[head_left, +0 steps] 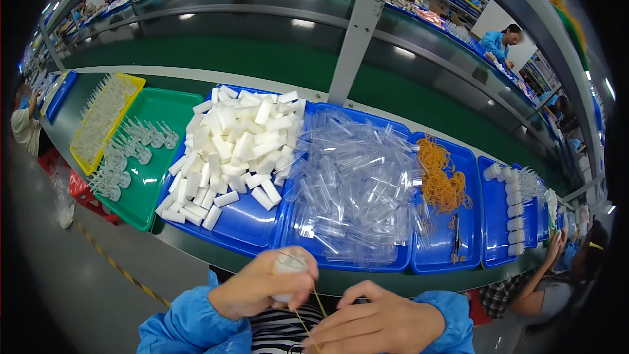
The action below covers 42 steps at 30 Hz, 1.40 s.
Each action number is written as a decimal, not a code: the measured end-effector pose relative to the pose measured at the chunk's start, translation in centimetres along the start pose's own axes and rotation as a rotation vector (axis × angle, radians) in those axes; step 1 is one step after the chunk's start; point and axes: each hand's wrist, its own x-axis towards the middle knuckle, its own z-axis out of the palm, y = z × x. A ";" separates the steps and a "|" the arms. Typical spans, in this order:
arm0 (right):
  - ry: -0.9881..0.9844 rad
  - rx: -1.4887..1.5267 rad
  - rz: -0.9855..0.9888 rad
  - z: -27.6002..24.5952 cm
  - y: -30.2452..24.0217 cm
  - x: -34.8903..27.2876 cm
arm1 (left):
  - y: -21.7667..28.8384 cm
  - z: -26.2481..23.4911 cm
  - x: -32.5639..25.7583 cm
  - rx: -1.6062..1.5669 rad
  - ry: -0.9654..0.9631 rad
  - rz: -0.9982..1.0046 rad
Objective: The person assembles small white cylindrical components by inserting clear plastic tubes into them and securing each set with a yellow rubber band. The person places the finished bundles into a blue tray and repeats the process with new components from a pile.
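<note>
Near the bottom of the view, my left hand (pixel 274 283) is closed around a whitish, rounded piece (pixel 289 263); its lower part is mostly covered by my fingers. A yellowish rubber band (pixel 319 303) stretches from that piece down to my right hand (pixel 383 322). The right fingers are bent over the band and pull it taut, though their tips are partly hidden. Just beyond my hands lie a blue tray (pixel 246 219) of white foam blocks (pixel 229 141) and another heaped with clear plastic sleeves (pixel 354 183).
Rubber bands (pixel 440 174) and scissors (pixel 457 239) share a blue tray on the right. Farther right stand white cylindrical pieces (pixel 515 211). On the left, green (pixel 154 187) and yellow (pixel 139 82) trays hold clear stemmed parts. A metal post (pixel 357 39) rises behind; co-workers sit around.
</note>
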 end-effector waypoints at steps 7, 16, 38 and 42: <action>0.394 -0.689 -0.031 2.4 3.4 0.5 | -4.0 1.8 1.1 -0.345 0.039 -0.022; 0.518 -0.106 0.235 3.4 6.8 -0.8 | -1.2 1.3 1.4 1.428 0.442 0.861; 0.526 -0.384 0.177 2.4 5.5 0.9 | -1.0 0.7 0.4 -0.059 0.031 0.305; 0.534 -0.248 0.256 2.0 4.7 0.2 | -1.3 -0.3 -0.7 0.798 0.206 0.654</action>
